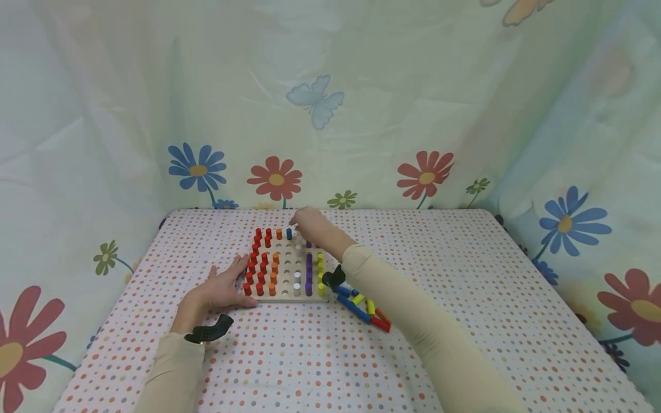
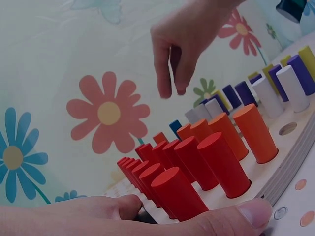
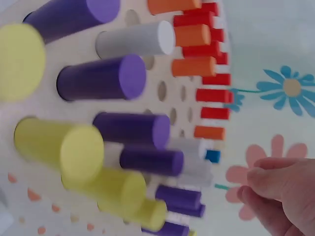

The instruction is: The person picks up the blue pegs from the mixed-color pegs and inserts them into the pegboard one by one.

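A wooden pegboard (image 1: 281, 274) stands on the table, with red, orange, white, purple and yellow pegs upright in columns. My left hand (image 1: 224, 287) rests at its left edge, thumb along the front corner, beside the red pegs (image 2: 179, 194). Over the far part of the board hovers my right hand (image 1: 311, 225), fingers pointing down in the left wrist view. Nothing shows between its fingertips (image 2: 165, 91). A blue peg (image 1: 289, 234) stands upright near it in the far row. White pegs (image 3: 135, 39) and purple pegs (image 3: 101, 78) appear large in the right wrist view.
Loose blue, yellow, orange and red pegs (image 1: 353, 308) lie in a pile right of the board, partly under the right forearm. A dotted cloth (image 1: 289, 355) covers the table. Flowered curtains (image 1: 361, 115) hang behind and at both sides.
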Available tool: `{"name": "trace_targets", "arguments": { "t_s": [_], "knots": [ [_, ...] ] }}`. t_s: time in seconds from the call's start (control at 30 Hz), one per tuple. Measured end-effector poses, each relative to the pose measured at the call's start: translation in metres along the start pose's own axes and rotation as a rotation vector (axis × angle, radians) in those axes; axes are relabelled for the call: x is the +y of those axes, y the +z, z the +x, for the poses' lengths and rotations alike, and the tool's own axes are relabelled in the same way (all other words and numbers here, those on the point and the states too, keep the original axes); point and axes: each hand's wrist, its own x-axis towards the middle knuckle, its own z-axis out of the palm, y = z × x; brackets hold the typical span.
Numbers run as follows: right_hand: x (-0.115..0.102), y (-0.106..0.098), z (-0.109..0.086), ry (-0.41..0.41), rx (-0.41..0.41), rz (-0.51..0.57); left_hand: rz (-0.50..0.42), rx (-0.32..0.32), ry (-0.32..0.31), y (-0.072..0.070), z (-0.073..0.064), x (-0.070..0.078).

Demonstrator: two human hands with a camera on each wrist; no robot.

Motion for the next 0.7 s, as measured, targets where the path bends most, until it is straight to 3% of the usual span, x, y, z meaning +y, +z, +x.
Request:
{"name": "trace_targets", "arguments": {
  "t_s": [0.33, 0.7],
  "knots": [
    [0.039, -0.009, -0.040, 0.092, 0.061, 0.211, 0.044, -0.001, 0.050, 0.000, 0.003, -0.001],
    [0.080, 0.006, -0.095, 0.209, 0.093, 0.299, -0.018, -0.008, 0.005, 0.001, 0.002, -0.004]
  ]
}}
